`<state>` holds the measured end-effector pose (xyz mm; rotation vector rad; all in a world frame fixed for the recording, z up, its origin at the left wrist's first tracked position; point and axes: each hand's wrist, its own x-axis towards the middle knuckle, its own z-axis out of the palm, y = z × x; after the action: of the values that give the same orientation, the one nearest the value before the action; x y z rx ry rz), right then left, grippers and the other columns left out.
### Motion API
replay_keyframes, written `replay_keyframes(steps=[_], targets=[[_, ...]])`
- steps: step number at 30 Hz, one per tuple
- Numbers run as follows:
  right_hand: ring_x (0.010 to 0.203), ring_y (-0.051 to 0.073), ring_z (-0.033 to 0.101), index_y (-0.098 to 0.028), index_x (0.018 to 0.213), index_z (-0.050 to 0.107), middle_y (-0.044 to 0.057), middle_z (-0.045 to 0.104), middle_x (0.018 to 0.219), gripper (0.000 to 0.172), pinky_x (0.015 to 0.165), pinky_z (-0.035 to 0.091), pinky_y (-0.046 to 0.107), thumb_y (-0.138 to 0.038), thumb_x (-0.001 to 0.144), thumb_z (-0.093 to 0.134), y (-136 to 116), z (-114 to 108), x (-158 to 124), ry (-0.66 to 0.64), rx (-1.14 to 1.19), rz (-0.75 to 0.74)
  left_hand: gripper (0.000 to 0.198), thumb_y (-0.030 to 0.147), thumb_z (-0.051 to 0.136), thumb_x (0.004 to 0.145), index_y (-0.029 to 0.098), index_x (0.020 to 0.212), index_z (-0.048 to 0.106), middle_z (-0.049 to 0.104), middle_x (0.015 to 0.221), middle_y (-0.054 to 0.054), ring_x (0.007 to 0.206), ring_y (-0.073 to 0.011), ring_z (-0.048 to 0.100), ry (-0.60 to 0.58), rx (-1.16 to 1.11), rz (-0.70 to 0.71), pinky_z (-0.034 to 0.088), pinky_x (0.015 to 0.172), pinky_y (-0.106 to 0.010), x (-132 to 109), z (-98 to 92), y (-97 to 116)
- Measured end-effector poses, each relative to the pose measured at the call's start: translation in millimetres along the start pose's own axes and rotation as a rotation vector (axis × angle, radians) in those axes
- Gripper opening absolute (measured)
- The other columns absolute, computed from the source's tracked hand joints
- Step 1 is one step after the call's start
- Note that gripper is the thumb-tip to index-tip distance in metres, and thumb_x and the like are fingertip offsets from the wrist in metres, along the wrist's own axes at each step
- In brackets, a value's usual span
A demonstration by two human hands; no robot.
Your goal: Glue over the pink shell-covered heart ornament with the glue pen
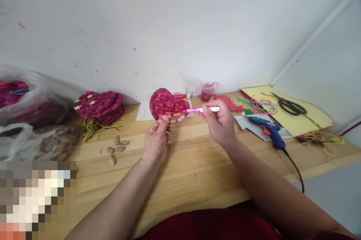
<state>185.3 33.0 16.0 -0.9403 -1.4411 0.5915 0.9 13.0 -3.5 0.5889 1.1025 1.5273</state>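
The left hand (pixel 157 138) pinches one heart-shaped piece (pixel 165 104) at its 6 o'clock edge, above the bench (pixel 183 176). The right hand (pixel 221 125) grips one brush (pixel 210 109); the pink tip sits at the piece's 3 o'clock side. Most of the piece is magenta; at least three bare peanuts (pixel 173 121) show between 4 and 6 o'clock.

Clock positions from the piece:
- 2 o'clock: one cup (pixel 207 94) of red-pink liquid.
- 8 o'clock: at least five loose peanuts (pixel 120 149).
- 9 o'clock: one stack (pixel 103 103) of magenta pieces, with at least three yellow stars (pixel 92 102); farther out, two plastic bags (pixel 42 86), one above the other.
- 3 o'clock: one pair of scissors (pixel 295 108).
- Between 3 and 4 o'clock: one blue glue gun (pixel 275 133).
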Motion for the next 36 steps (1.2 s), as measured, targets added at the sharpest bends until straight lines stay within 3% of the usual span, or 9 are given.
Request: replay_keyframes(steps=[5,11,15,22,27,31,36], targets=[[0.067,0.013,0.065,-0.021,0.095,0.061,0.0,0.069,0.077,0.018,0.062,0.048,0.026,-0.038,0.096,0.064,-0.6,0.0,-0.7,0.007,-0.089,-0.006,0.045,0.048,0.088,0.063,0.016,0.075,0.058,0.054,0.059,0.005,0.043,-0.0032,0.033,-0.018,0.023,0.023,0.015,0.04,-0.02,-0.5,-1.7,-0.9],[0.067,0.014,0.065,-0.022,0.095,0.059,0.0,0.069,0.075,0.02,0.061,0.048,0.027,-0.041,0.096,0.063,-2.0,1.7,-1.5,0.019,-0.022,0.012,0.044,0.05,0.086,0.067,0.017,0.074,0.058,0.055,0.06,0.004,0.044,-0.0033,0.032,-0.031,0.038,0.044,0.017,0.041,-0.02,-0.8,-2.1,-0.3],[0.067,0.014,0.064,-0.021,0.096,0.06,0.0,0.069,0.077,0.016,0.062,0.048,0.027,-0.037,0.097,0.062,-4.1,0.6,-2.6,0.023,-0.164,-0.03,0.044,0.05,0.085,0.068,0.018,0.072,0.056,0.053,0.059,0.005,0.044,-0.0039,0.029,-0.033,0.078,0.063,0.016,0.041,-0.022,-0.4,-2.2,-1.5],[0.066,0.012,0.061,-0.021,0.097,0.06,-0.001,0.067,0.079,0.004,0.062,0.048,0.025,-0.024,0.097,0.06,-12.4,-1.2,-5.0,0.002,-0.307,-0.251,0.036,0.046,0.075,0.081,0.019,0.065,0.058,0.056,0.063,0.003,0.052,-0.0084,0.04,-0.044,0.323,0.295,0.032,0.051,-0.023,-0.2,-6.2,-2.5],[0.079,0.015,0.067,-0.021,0.1,0.061,0.003,0.07,0.089,0.005,0.071,0.052,0.028,-0.018,0.096,0.059,-18.9,-0.8,-8.0,-0.06,-0.385,-0.42,0.029,0.038,0.07,0.084,0.018,0.065,0.062,0.058,0.063,0.001,0.06,-0.0117,0.047,-0.069,0.502,0.473,0.038,0.059,-0.023,-4.2,-3.6,6.5],[0.083,0.018,0.068,-0.023,0.101,0.061,0.004,0.071,0.088,0.006,0.073,0.054,0.032,-0.019,0.097,0.059,-23.6,0.9,-10.8,-0.122,-0.4,-0.425,0.023,0.038,0.07,0.085,0.018,0.074,0.07,0.057,0.062,0.001,0.056,-0.0116,0.043,-0.08,0.559,0.498,0.035,0.055,-0.023,-7.2,-3.1,8.2],[0.082,0.017,0.068,-0.024,0.101,0.061,0.004,0.071,0.091,0.005,0.071,0.053,0.031,-0.021,0.097,0.059,-26.7,2.4,-11.8,-0.097,-0.326,-0.376,0.02,0.038,0.072,0.085,0.018,0.082,0.076,0.064,0.067,-0.001,0.06,-0.0131,0.048,-0.104,0.546,0.516,0.038,0.06,-0.023,-7.3,-5.0,5.9]])
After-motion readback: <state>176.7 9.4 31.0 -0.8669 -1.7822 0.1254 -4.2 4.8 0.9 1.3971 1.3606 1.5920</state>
